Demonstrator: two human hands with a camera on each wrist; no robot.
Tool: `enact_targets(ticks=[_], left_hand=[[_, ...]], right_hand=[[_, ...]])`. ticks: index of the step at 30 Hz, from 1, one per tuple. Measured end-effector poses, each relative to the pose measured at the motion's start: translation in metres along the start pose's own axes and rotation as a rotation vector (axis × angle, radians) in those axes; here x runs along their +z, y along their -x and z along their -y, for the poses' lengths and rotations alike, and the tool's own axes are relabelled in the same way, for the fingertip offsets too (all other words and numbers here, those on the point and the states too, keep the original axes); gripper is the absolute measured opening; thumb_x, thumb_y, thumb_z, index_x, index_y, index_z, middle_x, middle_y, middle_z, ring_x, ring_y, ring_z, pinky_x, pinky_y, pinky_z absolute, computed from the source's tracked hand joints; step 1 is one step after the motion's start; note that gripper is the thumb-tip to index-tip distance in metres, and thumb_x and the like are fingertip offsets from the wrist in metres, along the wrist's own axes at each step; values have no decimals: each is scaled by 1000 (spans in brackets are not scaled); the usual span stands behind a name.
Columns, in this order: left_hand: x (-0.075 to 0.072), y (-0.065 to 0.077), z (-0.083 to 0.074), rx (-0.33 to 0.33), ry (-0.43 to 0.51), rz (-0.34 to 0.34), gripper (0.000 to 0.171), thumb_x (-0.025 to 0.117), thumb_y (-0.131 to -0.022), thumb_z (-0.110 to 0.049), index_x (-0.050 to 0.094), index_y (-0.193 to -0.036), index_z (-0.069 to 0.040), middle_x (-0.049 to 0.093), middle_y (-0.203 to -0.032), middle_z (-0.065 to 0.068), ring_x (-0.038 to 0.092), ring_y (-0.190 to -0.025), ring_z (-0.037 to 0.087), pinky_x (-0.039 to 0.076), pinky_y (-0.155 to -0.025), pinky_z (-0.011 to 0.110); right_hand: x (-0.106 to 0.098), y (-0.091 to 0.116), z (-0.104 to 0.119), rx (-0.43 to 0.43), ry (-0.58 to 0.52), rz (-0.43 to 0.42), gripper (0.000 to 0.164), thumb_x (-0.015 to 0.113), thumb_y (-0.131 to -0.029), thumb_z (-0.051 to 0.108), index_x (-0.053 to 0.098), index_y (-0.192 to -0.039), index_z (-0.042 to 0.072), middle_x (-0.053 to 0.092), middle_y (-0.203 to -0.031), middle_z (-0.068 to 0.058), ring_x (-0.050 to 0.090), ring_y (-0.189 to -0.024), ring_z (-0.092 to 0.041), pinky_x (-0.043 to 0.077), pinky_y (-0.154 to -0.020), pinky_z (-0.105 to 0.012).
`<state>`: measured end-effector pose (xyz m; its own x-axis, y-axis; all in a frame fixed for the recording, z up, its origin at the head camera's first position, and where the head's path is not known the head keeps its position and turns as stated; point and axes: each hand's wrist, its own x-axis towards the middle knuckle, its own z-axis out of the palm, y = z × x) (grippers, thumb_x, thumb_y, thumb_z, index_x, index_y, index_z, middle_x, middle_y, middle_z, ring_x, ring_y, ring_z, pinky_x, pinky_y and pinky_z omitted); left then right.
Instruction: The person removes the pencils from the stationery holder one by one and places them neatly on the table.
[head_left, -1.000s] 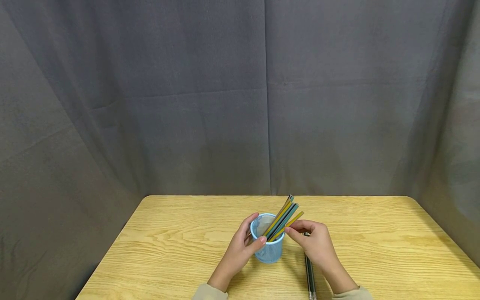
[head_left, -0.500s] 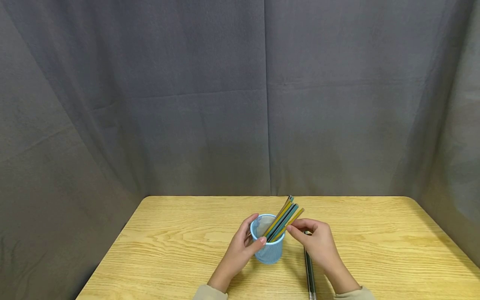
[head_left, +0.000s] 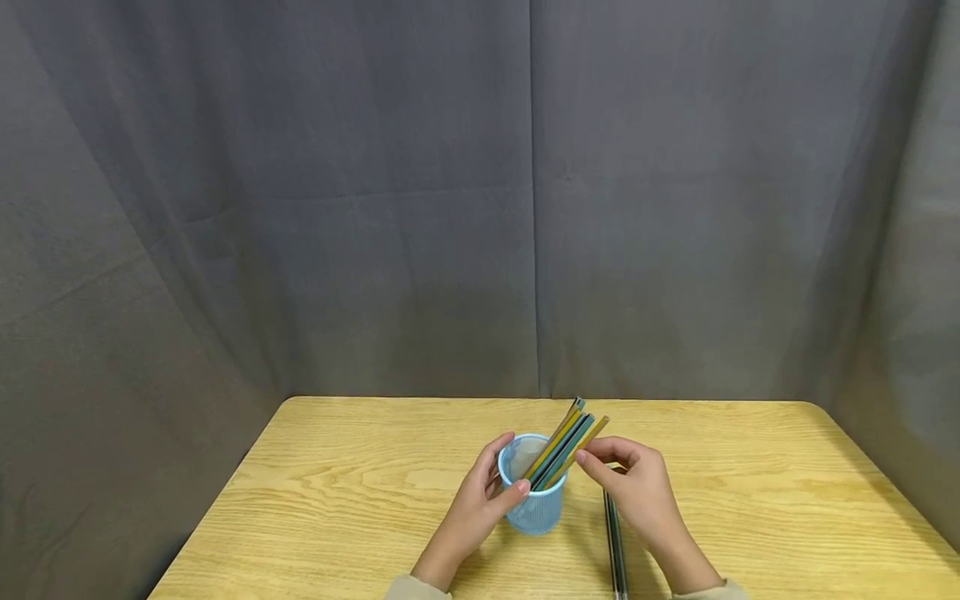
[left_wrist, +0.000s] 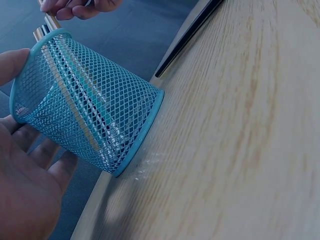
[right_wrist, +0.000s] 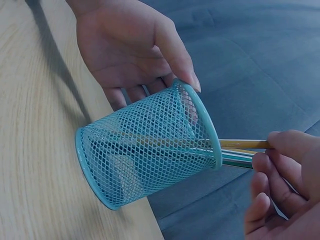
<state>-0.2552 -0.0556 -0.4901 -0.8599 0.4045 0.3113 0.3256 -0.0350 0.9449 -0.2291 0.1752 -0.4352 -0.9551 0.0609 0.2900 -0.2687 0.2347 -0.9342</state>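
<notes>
A light blue mesh pen cup [head_left: 534,515] stands on the table, and several yellow, green and dark pencils [head_left: 558,450] lean to the right inside it. My left hand [head_left: 474,504] grips the cup at its rim, thumb on the near side and fingers around the far left. Between thumb and forefinger, my right hand [head_left: 637,492] pinches the upper part of a yellow pencil [right_wrist: 245,144]. That pencil's lower end is within the cup, visible through the mesh in the right wrist view. In the left wrist view, the pencils' lower ends show through the cup wall [left_wrist: 125,80].
Long dark pencils [head_left: 615,550] lie on the wooden table [head_left: 337,500], partly under the right hand. Grey curtains [head_left: 405,208] hang behind the table and along both sides.
The right hand and its yellow pencil have shifted slightly up and to the right. The left hand keeps its grip on the cup. The head view has tilted a little.
</notes>
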Motion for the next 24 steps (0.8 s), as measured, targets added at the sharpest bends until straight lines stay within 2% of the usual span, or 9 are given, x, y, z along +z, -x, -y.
enact_targets(ticks=[13,19,24], left_hand=[[0,3,0,9,-2,-2,66,60,-100,-17,25,-155,-8,42,-149,18,39,-138,33,30,-114,49],[0,1,-3,4,4,0,64,60,-100,-17,27,-155,-12,42,-149,16,39,-138,29,30,-114,47],[0,0,-3,1,7,0,65,60,-100,-19,27,-154,-10,42,-149,16,40,-137,29,31,-114,46]], right_hand=[[-6,2,8,-49,-46,-44,18,75,-89,17,73,-95,0,71,-94,-6,64,-85,-12,55,-70,-24],[-10,1,16,-67,-88,-63,18,75,-89,12,71,-96,-4,70,-93,-6,67,-84,-12,56,-73,-23],[-12,1,20,-80,-105,-59,19,74,-90,11,70,-97,-6,70,-94,-4,68,-85,-13,57,-76,-24]])
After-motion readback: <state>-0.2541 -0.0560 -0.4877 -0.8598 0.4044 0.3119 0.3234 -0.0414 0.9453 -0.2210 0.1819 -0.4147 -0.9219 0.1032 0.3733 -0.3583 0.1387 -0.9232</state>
